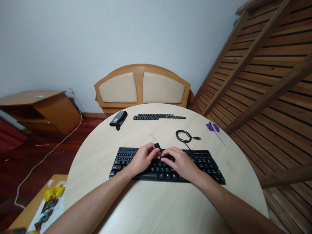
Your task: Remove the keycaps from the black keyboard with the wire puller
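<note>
A black keyboard [207, 162] lies on the round pale wooden table [151, 204]. Both of my hands rest on its middle keys. My left hand [143, 157] and my right hand [179, 162] meet with fingertips together over one spot near the top rows. What the fingertips pinch there is too small to tell. A wire key puller [154, 139] lies just behind the keyboard, its black handle close to my left fingers.
At the back of the table lie a row of loose black keycaps [158, 116], a dark folded pouch [118, 119], a coiled USB cable [185, 136] and a purple-handled tool [213, 127]. A padded headboard [142, 87] and slatted bed frame [263, 71] stand behind.
</note>
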Action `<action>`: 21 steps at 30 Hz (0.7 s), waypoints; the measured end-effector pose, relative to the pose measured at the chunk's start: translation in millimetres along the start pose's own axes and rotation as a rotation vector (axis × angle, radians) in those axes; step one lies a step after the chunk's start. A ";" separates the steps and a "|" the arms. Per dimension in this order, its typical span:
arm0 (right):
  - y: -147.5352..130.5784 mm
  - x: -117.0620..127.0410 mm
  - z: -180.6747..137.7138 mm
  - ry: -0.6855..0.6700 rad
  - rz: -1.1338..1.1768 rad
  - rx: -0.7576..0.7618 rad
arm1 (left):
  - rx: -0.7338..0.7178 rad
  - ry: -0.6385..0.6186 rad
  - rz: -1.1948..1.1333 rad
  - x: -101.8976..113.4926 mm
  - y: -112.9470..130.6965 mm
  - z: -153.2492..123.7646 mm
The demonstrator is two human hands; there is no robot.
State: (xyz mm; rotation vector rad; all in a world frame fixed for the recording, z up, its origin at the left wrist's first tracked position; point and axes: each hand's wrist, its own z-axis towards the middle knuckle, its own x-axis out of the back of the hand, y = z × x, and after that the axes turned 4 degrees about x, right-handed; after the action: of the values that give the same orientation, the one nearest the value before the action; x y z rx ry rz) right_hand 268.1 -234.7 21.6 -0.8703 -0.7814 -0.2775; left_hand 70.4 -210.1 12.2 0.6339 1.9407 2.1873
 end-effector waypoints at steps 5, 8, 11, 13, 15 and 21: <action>1.2 0.3 0.6 0.002 0.000 0.011 | -0.063 0.027 0.126 0.0 -0.4 -1.4; 0.9 0.5 0.4 0.010 0.032 0.009 | -0.084 0.051 0.204 0.3 -0.1 -2.2; 1.2 1.9 0.0 0.034 0.049 -0.012 | -0.092 0.082 0.257 0.8 0.6 -2.3; 2.7 4.5 0.5 0.068 0.043 -0.052 | -0.075 0.100 0.286 0.9 1.1 -2.2; 6.1 8.6 3.0 0.104 0.038 -0.104 | -0.051 0.111 0.313 0.9 1.7 -2.2; 31.9 26.1 29.2 0.161 -0.022 -0.174 | -0.016 0.110 0.350 0.8 2.3 -2.1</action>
State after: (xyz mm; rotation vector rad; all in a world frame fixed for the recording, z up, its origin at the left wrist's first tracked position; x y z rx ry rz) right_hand 288.2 -189.8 33.3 -0.9900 -0.6239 -0.4349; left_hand 69.2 -212.1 14.5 0.9322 1.9882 2.4847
